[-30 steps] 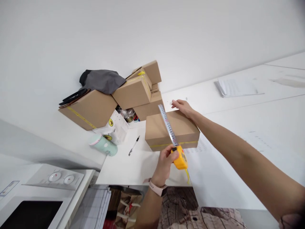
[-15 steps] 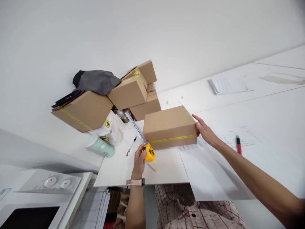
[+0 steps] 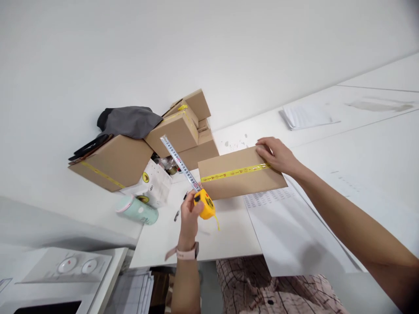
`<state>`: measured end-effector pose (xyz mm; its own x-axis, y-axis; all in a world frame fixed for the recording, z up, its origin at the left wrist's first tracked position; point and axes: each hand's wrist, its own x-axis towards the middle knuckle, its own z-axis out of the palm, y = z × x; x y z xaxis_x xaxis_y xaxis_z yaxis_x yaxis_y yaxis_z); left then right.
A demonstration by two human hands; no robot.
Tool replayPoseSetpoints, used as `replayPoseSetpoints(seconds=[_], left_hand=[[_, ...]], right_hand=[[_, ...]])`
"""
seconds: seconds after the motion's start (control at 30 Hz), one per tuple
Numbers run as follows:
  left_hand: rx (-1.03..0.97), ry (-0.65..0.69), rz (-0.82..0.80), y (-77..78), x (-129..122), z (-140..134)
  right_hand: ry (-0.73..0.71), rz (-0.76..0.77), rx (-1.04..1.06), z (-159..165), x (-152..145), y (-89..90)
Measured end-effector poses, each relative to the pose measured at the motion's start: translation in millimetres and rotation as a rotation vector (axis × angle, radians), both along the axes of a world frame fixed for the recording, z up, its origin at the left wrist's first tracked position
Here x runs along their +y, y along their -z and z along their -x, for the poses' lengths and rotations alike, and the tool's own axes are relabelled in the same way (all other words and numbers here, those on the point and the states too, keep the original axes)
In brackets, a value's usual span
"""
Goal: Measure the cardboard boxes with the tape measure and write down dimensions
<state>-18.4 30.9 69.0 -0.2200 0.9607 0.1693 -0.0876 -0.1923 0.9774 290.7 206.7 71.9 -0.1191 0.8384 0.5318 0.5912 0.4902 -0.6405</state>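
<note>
My left hand (image 3: pixel 190 214) grips a yellow tape measure (image 3: pixel 206 205), its numbered blade (image 3: pixel 180 165) pulled out up and to the left. The blade runs past the left end of a cardboard box (image 3: pixel 240 185); I cannot tell whether it touches. Around the right end of that box my right hand (image 3: pixel 276 155) is closed, thumb on the near side and fingers over the top edge. A yellow strip of printed tape (image 3: pixel 229 174) crosses the face turned to me, and the box is tilted. Partly behind my left hand lies a pen (image 3: pixel 176 216).
Stacked cardboard boxes (image 3: pixel 176 131) stand at the back left, with a dark grey cloth (image 3: pixel 131 122) on top. A mint-green bottle (image 3: pixel 139 210) lies by a white carton (image 3: pixel 157 183). Printed sheets (image 3: pixel 294 235) cover the right side; a microwave (image 3: pixel 65 270) stands lower left.
The box has been tipped so its taped face turns up toward me. My right hand has shifted onto its upper edge. The tape measure's blade has lifted and now points further up-left.
</note>
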Motion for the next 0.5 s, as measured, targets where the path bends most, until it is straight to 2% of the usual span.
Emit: replayPoseSetpoints(seconds=[0.03, 0.1, 0.17, 0.27, 0.37, 0.5], left_hand=[[0.019, 0.017, -0.004, -0.7, -7, -10], [-0.002, 0.132, 0.025, 2.8, -23, -33], [-0.084, 0.303, 0.096, 13.1, -37, -60], [-0.188, 0.456, 0.213, 34.7, -49, -96], [-0.283, 0.494, 0.285, 51.2, -54, -117], [-0.288, 0.498, 0.316, 58.6, -56, -124]], right_hand=[[-0.037, -0.049, -0.034, 2, 2, 0.9], [-0.054, -0.119, -0.087, 6, 2, 2.2], [-0.024, -0.171, -0.118, 9, -3, 2.7], [-0.001, -0.231, -0.161, 11, -13, 2.0], [0.007, -0.297, -0.217, 11, -19, 0.4], [0.014, -0.339, -0.332, 12, -21, -1.8]])
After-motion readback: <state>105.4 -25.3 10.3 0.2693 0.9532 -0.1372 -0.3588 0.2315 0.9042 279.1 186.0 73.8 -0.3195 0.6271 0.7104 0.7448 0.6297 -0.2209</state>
